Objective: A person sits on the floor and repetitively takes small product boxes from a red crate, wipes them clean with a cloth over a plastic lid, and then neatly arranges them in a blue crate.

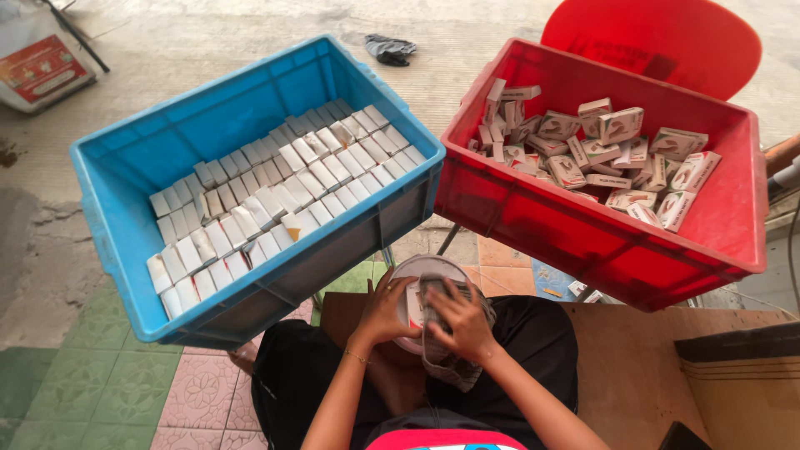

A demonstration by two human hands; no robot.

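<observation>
A large blue plastic crate [125, 192] is sitting tilted at the left, and rows of small white cardboard boxes [275, 196] are standing packed edge to edge inside it, filling its near half. A red plastic crate [583, 242] of like size is sitting just beside it at the right, their near corners almost touching; loose printed white-and-green cardboard boxes [600, 154] are lying jumbled in its far half. A red plastic chair back [658, 37] is showing behind the red crate. A brown wooden board [633, 358] is lying near right, across the lap. Near centre, just below the gap between the crates, a round pale plastic container [429, 271] is resting on the lap in black cloth. The left hand [385, 310] is curling around the container's left side, fingers closed on a small white box there. The right hand [462, 321] is gripping a clear crinkled plastic wrap [446, 362] against the container, fingers bent narrowly over it. A dark crumpled rag [389, 50] is lying on the far concrete floor [208, 33].
</observation>
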